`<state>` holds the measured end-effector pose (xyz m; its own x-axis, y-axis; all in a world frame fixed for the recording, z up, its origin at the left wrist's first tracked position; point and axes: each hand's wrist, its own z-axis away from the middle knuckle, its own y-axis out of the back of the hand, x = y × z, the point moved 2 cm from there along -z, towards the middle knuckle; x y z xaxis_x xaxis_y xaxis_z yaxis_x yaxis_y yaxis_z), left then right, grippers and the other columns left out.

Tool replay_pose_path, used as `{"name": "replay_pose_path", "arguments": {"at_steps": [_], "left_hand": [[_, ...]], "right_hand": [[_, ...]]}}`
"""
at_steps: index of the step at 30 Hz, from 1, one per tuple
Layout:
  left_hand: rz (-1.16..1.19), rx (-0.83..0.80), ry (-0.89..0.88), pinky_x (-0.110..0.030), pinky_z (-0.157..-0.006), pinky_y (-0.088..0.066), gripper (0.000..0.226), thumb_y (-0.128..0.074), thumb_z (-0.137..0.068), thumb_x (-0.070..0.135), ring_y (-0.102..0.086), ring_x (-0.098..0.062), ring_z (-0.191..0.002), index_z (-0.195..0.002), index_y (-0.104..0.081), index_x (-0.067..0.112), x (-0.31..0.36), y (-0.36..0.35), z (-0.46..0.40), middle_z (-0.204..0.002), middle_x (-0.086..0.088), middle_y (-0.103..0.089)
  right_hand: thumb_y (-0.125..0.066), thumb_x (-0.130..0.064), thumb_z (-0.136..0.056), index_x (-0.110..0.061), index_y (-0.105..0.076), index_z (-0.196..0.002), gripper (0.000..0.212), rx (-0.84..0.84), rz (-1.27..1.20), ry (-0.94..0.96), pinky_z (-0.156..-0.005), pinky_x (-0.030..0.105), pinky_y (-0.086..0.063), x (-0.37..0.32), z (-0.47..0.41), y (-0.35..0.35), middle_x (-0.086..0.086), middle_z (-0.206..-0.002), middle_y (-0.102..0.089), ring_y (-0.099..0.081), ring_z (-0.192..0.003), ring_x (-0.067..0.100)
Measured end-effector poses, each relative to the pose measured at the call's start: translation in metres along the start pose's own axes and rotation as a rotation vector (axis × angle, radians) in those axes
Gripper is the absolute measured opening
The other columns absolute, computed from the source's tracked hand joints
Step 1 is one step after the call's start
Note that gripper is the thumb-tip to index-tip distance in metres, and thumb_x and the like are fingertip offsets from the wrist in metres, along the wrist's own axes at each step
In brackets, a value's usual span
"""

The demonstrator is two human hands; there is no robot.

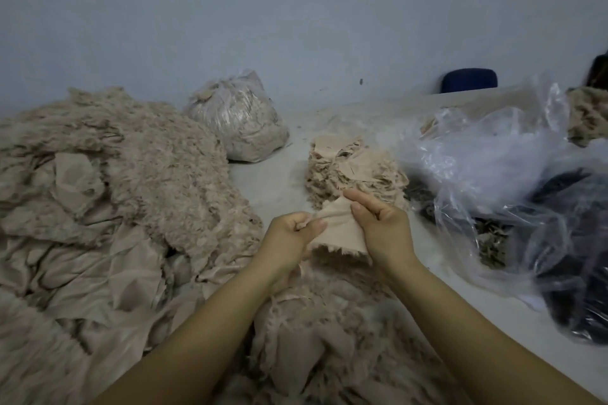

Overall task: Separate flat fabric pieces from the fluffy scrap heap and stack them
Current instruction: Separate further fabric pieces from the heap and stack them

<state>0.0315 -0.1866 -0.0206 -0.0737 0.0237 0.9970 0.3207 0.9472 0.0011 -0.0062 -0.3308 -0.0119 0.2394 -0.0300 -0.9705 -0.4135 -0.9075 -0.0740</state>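
A big heap of beige fluffy scraps [158, 161] mixed with smooth fabric fills the left and runs under my arms to the near edge. Just in front of me, both hands hold one flat beige fabric piece [339, 233] above the heap. My left hand [292, 237] pinches its left top corner with curled fingers. My right hand [378, 223] pinches its right top edge between thumb and fingers. Behind the held piece stands a stack of flat beige pieces [352, 164] on the pale table [273, 181].
A tied clear bag of beige scraps [237, 122] sits at the back by the wall. Loose clear plastic bags [487, 154] with dark material [579, 299] crowd the right side. A dark blue round object [468, 79] stands at the back right.
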Motion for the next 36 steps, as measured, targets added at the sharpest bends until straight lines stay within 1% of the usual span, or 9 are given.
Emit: {"name": "replay_pose_path", "arguments": {"at_steps": [2,6,14,21,24,26,29,32,36], "left_hand": [[-0.096,-0.004,-0.039,-0.013,-0.037,-0.028,0.021,-0.062,-0.09,0.013,-0.035,0.003,-0.034,-0.071,-0.056,0.01,0.006,-0.002,-0.01,-0.044,0.014,-0.042],[-0.284,0.049,-0.037,-0.02,-0.042,-0.022,0.05,-0.067,-0.087,0.02,-0.027,-0.006,-0.04,-0.049,-0.035,0.022,0.004,-0.008,-0.036,-0.038,0.012,-0.028],[-0.849,-0.002,-0.22,-0.022,-0.046,-0.024,0.048,-0.059,-0.092,0.033,-0.03,-0.009,-0.048,-0.059,-0.026,0.019,-0.024,-0.009,-0.039,-0.053,0.003,-0.027],[-0.714,-0.119,-0.108,-0.027,-0.05,-0.02,0.046,-0.06,-0.09,0.035,-0.028,-0.013,-0.05,-0.059,-0.032,0.017,-0.029,0.0,-0.038,-0.054,0.003,-0.027],[-0.516,-0.191,0.011,-0.023,-0.053,-0.033,0.035,-0.074,-0.076,0.044,-0.045,-0.01,-0.052,-0.069,-0.061,0.013,-0.034,0.0,-0.033,-0.057,0.003,-0.052],[-0.607,-0.203,-0.024,-0.019,-0.051,-0.035,0.031,-0.081,-0.066,0.045,-0.048,-0.004,-0.052,-0.066,-0.061,0.021,-0.035,0.001,-0.029,-0.057,0.01,-0.057],[-0.827,-0.123,-0.121,-0.017,-0.043,-0.022,0.042,-0.075,-0.079,0.031,-0.034,-0.004,-0.044,-0.053,-0.044,0.019,-0.036,0.004,-0.03,-0.048,0.007,-0.036],[-0.816,-0.119,-0.107,-0.01,-0.044,-0.03,0.021,-0.069,-0.086,0.021,-0.046,0.0,-0.045,-0.066,-0.064,0.016,-0.033,0.011,-0.029,-0.055,0.005,-0.054],[-0.285,0.096,0.052,-0.017,-0.042,-0.039,0.021,-0.049,-0.095,0.003,-0.048,-0.008,-0.039,-0.084,-0.066,-0.003,-0.031,0.015,-0.031,-0.059,-0.006,-0.06]], "right_hand": [[-0.057,-0.004,-0.092,-0.015,-0.071,-0.109,0.025,0.04,0.085,0.04,-0.088,0.0,-0.04,0.002,-0.012,0.004,-0.014,-0.113,-0.061,-0.053,-0.11,-0.003],[-0.059,-0.01,-0.093,-0.012,-0.071,-0.113,0.023,0.036,0.337,0.025,-0.096,0.012,-0.035,0.011,-0.037,0.012,0.0,-0.122,-0.066,-0.055,-0.115,0.007],[-0.056,-0.013,-0.095,-0.015,-0.07,-0.114,0.024,-0.038,0.664,0.006,-0.098,0.018,-0.036,0.041,-0.038,0.017,0.0,-0.121,-0.067,-0.058,-0.118,0.015],[-0.05,-0.02,-0.098,-0.025,-0.068,-0.118,0.028,-0.013,0.809,-0.011,-0.095,0.027,-0.046,0.042,-0.033,0.011,-0.002,-0.123,-0.066,-0.058,-0.117,0.018],[-0.051,-0.019,-0.097,-0.024,-0.068,-0.117,0.027,-0.005,0.78,-0.039,-0.095,0.028,-0.046,0.043,-0.034,0.012,-0.001,-0.122,-0.067,-0.058,-0.116,0.019],[-0.051,-0.019,-0.097,-0.025,-0.068,-0.117,0.027,-0.01,0.783,-0.045,-0.094,0.029,-0.046,0.044,-0.033,0.013,0.0,-0.121,-0.067,-0.058,-0.115,0.02],[-0.05,-0.022,-0.098,-0.028,-0.069,-0.117,0.027,-0.016,0.834,-0.033,-0.091,0.03,-0.048,0.044,-0.032,0.017,-0.002,-0.121,-0.067,-0.059,-0.113,0.02],[-0.049,-0.024,-0.098,-0.031,-0.068,-0.118,0.028,-0.036,0.863,-0.028,-0.091,0.03,-0.049,0.049,-0.028,0.019,-0.003,-0.123,-0.066,-0.06,-0.112,0.021],[-0.048,-0.023,-0.098,-0.032,-0.067,-0.118,0.029,-0.039,0.879,-0.022,-0.087,0.028,-0.049,0.05,-0.027,0.019,-0.001,-0.12,-0.068,-0.06,-0.11,0.022]]}}
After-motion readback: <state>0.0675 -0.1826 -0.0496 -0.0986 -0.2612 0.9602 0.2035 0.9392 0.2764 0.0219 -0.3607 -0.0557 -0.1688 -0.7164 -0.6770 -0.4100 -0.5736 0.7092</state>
